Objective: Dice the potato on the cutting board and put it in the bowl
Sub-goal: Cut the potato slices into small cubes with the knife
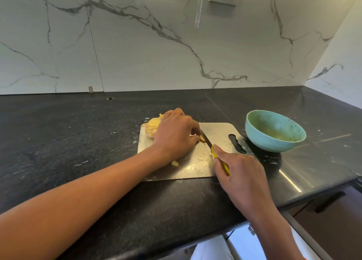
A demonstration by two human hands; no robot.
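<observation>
- Head view, centre of the frame: our left hand point(174, 134) is cupped over a piece of potato on the steel cutting board point(197, 167), fingers curled down on it; only a small yellow tip point(202, 138) shows past the fingertips, right against the blade.
- Just right of it, our right hand point(240, 173) has its grip clamped round the yellow handle of the knife point(212, 148), forefinger laid along the top; the dark blade points up and left toward the left fingertips.
- At the board's upper left corner, behind the left hand, sits the larger uncut potato chunk point(152, 128), with a thin sliver sticking up beside it. A loose cut piece point(175, 163) lies under our left wrist near the board's lower left edge.
- Right of the board, apart from it on the black worktop point(78, 142), stands the turquoise bowl point(274, 131); it looks to have only a smear or a little at the bottom, so we judge most of the dicing is not yet done.
- To cut well here, we should keep the left fingertips tucked back with knuckles guiding the blade, press straight down, and advance in even small steps.
- The steel board may be slick, so we would hold the piece flat side down.
</observation>
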